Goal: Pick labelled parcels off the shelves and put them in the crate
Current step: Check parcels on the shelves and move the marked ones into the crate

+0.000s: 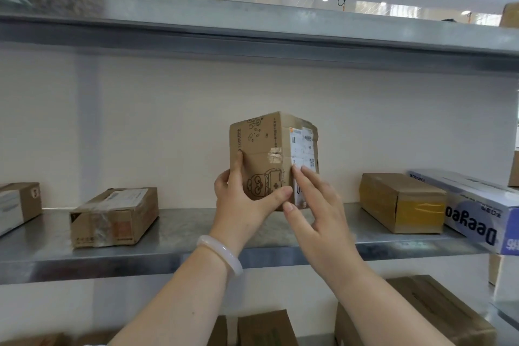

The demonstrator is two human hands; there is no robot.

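**Parcel Held On End For Label Check**

One parcel is held on end at the centre of the view, in front of the steel shelf. Whether its base touches the steel cannot be told. It is grasped low down by the left hand, with the thumb laid across the printed front and the fingers wrapped round the 9 o'clock edge. This upright hold is judged to bring the label, on the 3 o'clock face, towards the eye. Nothing is grasped by the right hand; its straight fingers are laid on the label, probably to steady the parcel.

Four more boxes are counted lying flat on the same shelf. Two are at 9 o'clock, a taped box and an edge box. Two are at 3 o'clock, a yellow-taped box and a blue box. Parts of at least two lower boxes are seen between 5 and 6 o'clock. No crate is in view, so the drop-off is judged not yet done.
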